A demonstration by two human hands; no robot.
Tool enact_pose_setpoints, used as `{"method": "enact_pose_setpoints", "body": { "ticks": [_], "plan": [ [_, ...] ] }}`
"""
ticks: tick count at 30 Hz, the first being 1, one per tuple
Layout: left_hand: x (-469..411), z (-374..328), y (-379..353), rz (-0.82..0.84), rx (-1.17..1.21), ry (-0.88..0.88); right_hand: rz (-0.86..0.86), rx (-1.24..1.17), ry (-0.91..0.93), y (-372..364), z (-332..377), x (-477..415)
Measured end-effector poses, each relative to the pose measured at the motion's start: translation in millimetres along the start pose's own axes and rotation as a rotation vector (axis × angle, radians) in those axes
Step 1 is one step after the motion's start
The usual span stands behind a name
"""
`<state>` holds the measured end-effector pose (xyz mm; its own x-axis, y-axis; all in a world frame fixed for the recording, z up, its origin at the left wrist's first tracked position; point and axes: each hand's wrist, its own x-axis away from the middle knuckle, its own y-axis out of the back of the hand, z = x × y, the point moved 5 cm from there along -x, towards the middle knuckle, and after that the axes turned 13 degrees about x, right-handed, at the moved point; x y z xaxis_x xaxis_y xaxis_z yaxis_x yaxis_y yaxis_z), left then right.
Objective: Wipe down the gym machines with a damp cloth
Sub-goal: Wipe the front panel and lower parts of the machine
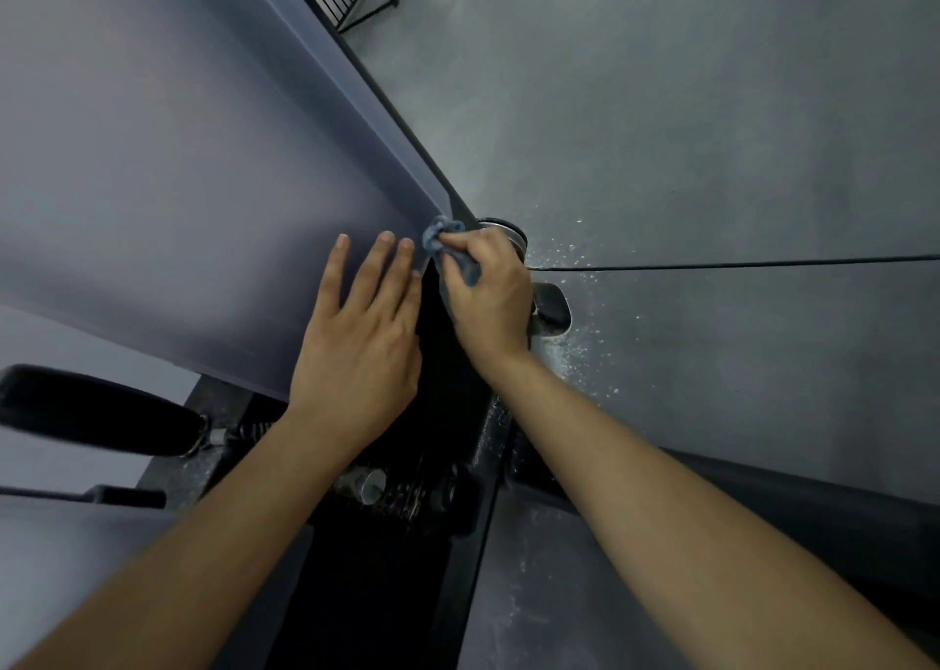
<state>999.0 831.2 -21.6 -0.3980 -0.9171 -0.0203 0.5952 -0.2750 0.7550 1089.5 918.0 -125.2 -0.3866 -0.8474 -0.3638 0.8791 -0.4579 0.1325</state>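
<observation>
— Where is the cloth sitting right now?

— I'm bunching the small blue-grey cloth [440, 239] in my right hand [491, 290]. Those fingers are curling round it and pressing it against the lower corner edge of the machine's broad matte grey panel [193, 186], just beside the round metal foot [501, 229].

— And the other hand?

— My left hand [358, 343] is lying flat on the panel just beside the cloth. Its fingers [379, 267] are straight and spread, gripping nothing, only bracing.

— How are you handling that edge?

— I'm judging the wad too tight for a narrow lip, so I'm aiming to fold it over the edge. That way both faces are getting wiped in one pass, sliding along rather than dabbing. I'm also planning to lift the bracing palm off any stretch I'm cleaning, or I'm leaving prints. White specks are lying on the grey floor [712, 135] near the foot, so I'm guessing grime is collecting low down and the corner is needing slow, firm strokes.
</observation>
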Motion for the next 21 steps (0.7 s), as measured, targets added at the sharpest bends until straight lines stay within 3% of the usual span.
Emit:
{"method": "enact_pose_setpoints", "body": {
  "ticks": [5, 12, 16, 18, 21],
  "plan": [
    [0, 0, 0, -0.006, 0.020, -0.004, -0.009, 0.109, -0.091, -3, -47, 19],
    [3, -1, -1, 0.007, 0.000, -0.011, 0.258, 0.451, -0.273, -4, -105, 51],
    [4, -3, -1, 0.017, 0.001, -0.001, 0.221, 0.344, -0.561, -5, -84, 46],
    [4, -3, -1, 0.016, -0.002, 0.007, 0.173, 0.243, -0.545, -4, -66, 44],
    [3, -2, 1, -0.006, 0.012, 0.028, 0.026, 0.122, -0.375, -2, -25, 35]
  ]
}}
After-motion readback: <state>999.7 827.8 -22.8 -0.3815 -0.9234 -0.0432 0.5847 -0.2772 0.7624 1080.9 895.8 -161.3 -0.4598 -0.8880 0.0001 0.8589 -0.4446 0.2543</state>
